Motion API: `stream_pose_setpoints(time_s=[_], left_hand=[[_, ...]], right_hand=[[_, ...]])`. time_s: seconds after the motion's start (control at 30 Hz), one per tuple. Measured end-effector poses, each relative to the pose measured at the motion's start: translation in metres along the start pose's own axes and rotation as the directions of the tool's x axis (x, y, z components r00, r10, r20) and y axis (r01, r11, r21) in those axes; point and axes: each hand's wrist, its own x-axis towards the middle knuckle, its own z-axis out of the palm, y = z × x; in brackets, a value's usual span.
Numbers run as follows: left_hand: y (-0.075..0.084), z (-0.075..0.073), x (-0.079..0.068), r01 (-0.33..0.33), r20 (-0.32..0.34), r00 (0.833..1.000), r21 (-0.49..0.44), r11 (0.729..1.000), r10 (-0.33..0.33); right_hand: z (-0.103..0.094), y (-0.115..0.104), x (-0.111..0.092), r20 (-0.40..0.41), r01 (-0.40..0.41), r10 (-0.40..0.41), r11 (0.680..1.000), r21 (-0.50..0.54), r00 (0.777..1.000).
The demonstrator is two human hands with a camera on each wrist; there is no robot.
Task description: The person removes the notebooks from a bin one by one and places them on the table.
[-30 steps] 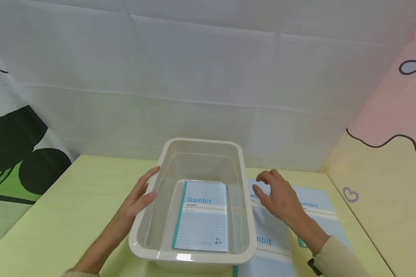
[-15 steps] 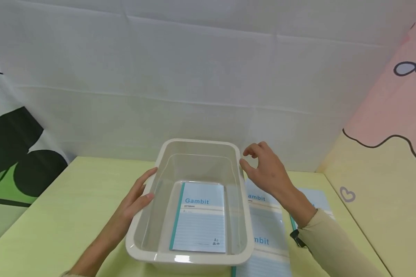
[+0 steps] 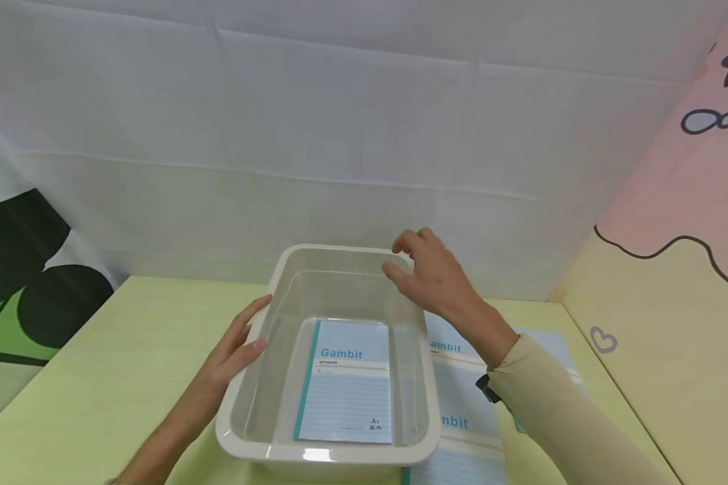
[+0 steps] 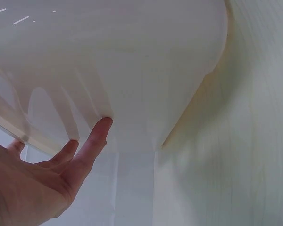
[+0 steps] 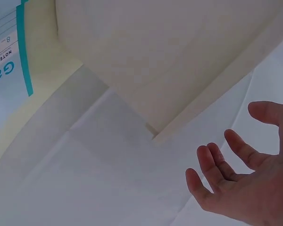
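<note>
A cream plastic basin [image 3: 334, 453] has one light-blue Gambit notebook [image 3: 347, 387] lying flat inside. My left hand [image 3: 230, 357] holds the basin's left side, thumb over the rim. In the left wrist view its fingers [image 4: 88, 149] reach up under the rim against the outer wall. My right hand [image 3: 431, 273] hovers over the far right corner of the basin, fingers loosely bent and nothing in them. The right wrist view has that hand apart from the basin's outer side [image 5: 146, 61].
More Gambit notebooks [image 3: 467, 397] lie right of the basin, partly hidden by it. Another notebook [image 3: 549, 342] lies farther right, mostly behind the right sleeve [image 3: 558, 404]. A white cloth backdrop [image 3: 340, 135] rises behind the yellow table [image 3: 91, 391], with a printed panel [image 3: 655, 323] at right.
My right hand has moved left and away from me, from above the notebooks to the basin's far right corner. The left hand keeps its place on the basin.
</note>
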Motion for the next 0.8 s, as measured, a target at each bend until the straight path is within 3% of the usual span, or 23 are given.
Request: stream_pose_setpoints(time_s=[0.4, 0.8], left_hand=[[0.000, 0.000, 0.000, -0.008, -0.005, 1.000, 0.000, 1.000, 0.008], [-0.001, 0.001, 0.001, -0.007, -0.012, 1.000, 0.000, 1.000, 0.007]], right_hand=[[-0.008, -0.031, 0.017, 0.042, -0.022, 0.022, 1.000, -0.022, 0.999], [-0.002, -0.071, 0.035, -0.004, 0.067, -0.068, 0.991, -0.114, 0.998]])
